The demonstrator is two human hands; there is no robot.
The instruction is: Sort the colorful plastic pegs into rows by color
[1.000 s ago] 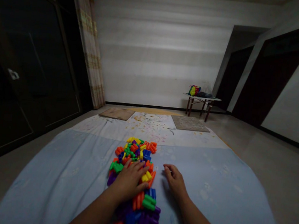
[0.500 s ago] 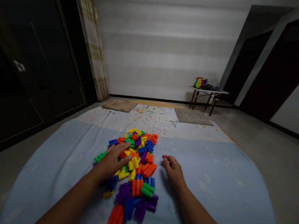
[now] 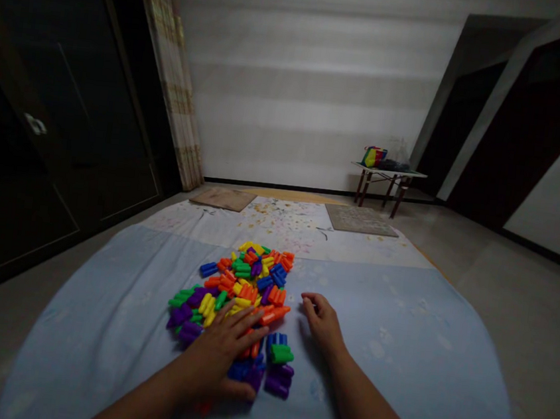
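Observation:
A heap of plastic bullet-shaped building pieces [image 3: 244,269] in red-orange, yellow, green, blue and purple lies on the blue part of the tablecloth. My left hand [image 3: 225,347] rests palm down over the near part of this heap, fingers spread, covering several pieces. Just right of it are a green piece [image 3: 282,354] and a purple piece [image 3: 278,381]. To the right of the heap, my right hand [image 3: 322,322] lies on the cloth with its fingers loosely curled together. Nothing shows in it, and it touches no piece.
The cloth [image 3: 395,355] covers a rounded table. Two flat mats, a brown one [image 3: 224,198] and a greyish one [image 3: 361,219], lie at its far side. Beyond stands a small side table [image 3: 389,171] with a colourful bag [image 3: 374,157] on it.
My left hand has moved toward me and right, from the heap's left side onto its near part. Some pieces there have shifted. My right hand has stayed nearly still.

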